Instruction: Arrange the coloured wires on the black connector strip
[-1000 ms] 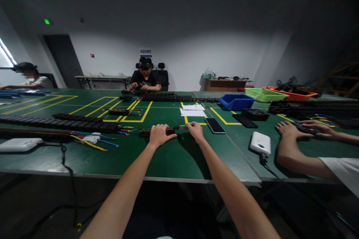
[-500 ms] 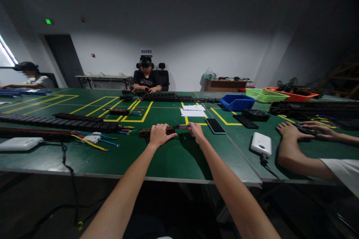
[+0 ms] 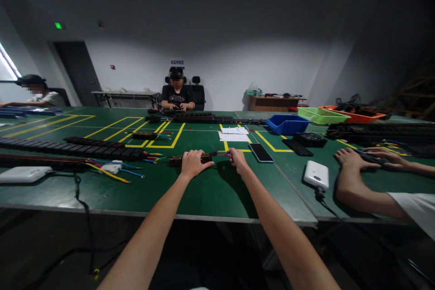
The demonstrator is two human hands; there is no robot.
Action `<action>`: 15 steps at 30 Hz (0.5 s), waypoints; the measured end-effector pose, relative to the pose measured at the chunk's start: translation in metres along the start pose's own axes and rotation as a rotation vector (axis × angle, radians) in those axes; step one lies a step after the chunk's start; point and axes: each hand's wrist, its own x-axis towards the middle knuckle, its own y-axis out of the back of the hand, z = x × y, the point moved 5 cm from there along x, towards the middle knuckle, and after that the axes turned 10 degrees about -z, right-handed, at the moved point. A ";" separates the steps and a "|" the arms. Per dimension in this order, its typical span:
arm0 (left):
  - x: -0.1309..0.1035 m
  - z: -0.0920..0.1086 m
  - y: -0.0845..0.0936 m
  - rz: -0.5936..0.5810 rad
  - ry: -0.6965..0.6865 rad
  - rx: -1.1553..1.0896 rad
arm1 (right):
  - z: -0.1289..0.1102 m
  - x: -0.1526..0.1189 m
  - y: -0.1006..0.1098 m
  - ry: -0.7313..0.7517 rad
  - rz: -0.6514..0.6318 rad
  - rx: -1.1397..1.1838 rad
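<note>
A short black module with wire leads lies on the green table in front of me. My left hand rests over its right part, fingers wrapped on it and thumb stretched to the right. Red and blue wires come out of the module's right end. The fingers of my right hand are pinched on the ends of these wires; the wire tips are hidden. Just right of that hand lies a smartphone.
White papers, a blue bin and a white power bank are on the table. Long black strips with loose wires lie left. A co-worker's hands work at right; another person sits opposite.
My hands and the module stay in place. The person opposite has raised their head and drawn their hands together slightly.
</note>
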 end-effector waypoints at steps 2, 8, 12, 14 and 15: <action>0.000 0.000 0.001 0.009 0.003 0.003 | -0.001 -0.001 -0.002 -0.016 -0.013 0.063; 0.000 0.001 0.003 0.048 -0.002 0.009 | -0.002 -0.002 -0.007 -0.058 -0.067 0.147; 0.000 0.001 0.003 0.053 -0.006 0.005 | -0.001 0.000 -0.006 -0.033 -0.048 0.091; 0.000 0.002 0.003 0.041 -0.005 -0.002 | -0.001 0.000 -0.003 0.000 -0.023 0.029; 0.000 0.002 0.003 0.034 0.001 -0.003 | -0.001 0.001 -0.002 0.018 -0.012 -0.003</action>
